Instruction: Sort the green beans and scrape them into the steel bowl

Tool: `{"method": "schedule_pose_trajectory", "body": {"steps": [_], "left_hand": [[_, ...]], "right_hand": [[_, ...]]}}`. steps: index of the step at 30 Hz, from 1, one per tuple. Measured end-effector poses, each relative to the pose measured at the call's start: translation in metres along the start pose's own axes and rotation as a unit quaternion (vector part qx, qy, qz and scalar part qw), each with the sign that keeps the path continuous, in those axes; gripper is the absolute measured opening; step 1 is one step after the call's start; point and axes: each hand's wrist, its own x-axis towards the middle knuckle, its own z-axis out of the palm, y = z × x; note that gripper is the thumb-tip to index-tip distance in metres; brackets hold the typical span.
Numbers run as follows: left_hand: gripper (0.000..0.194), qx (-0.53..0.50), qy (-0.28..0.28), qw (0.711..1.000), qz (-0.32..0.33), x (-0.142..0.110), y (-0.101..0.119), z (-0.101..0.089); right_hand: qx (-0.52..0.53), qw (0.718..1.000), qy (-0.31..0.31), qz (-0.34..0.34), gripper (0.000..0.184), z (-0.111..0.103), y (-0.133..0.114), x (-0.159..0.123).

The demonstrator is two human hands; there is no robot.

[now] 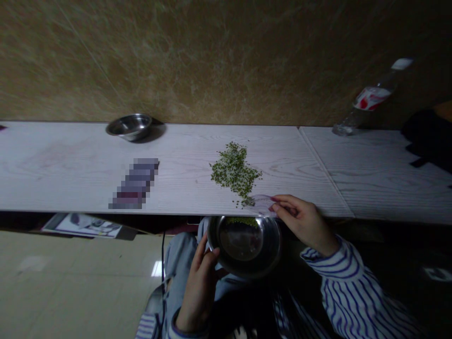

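A pile of small green beans (235,172) lies on the white wooden table (70,165). My left hand (199,282) grips the rim of a steel bowl (244,245) held just below the table's front edge; some beans show at its far side. My right hand (300,219) pinches a thin clear plastic card (262,203) that rests flat on the table edge beside the pile's near end, just above the bowl.
A second steel bowl (130,126) sits at the back left by the wall. A blurred dark object (135,183) lies left of the pile. A plastic bottle (370,96) leans at the back right, with dark cloth (429,139) at the far right.
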Motion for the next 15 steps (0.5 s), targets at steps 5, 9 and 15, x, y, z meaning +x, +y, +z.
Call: {"method": "schedule_pose_trajectory", "body": {"steps": [5,9,15], "left_hand": [[0.071,0.000,-0.004,1.000,0.001,-0.0003,0.0015,0.0006],[0.073,-0.007,0.000,1.000,-0.010,0.0000,0.0031,0.0006],[0.073,-0.001,-0.005,1.000,-0.007,-0.0005,0.0048,0.0003]], "right_hand": [[-0.009,1.000,0.018,0.001,0.028,-0.0020,0.0002,0.0014],[-0.003,0.999,0.037,0.011,0.030,-0.0034,-0.0001,0.0051],[0.005,0.999,0.034,0.011,0.030,-0.0041,-0.0028,0.0043]]}}
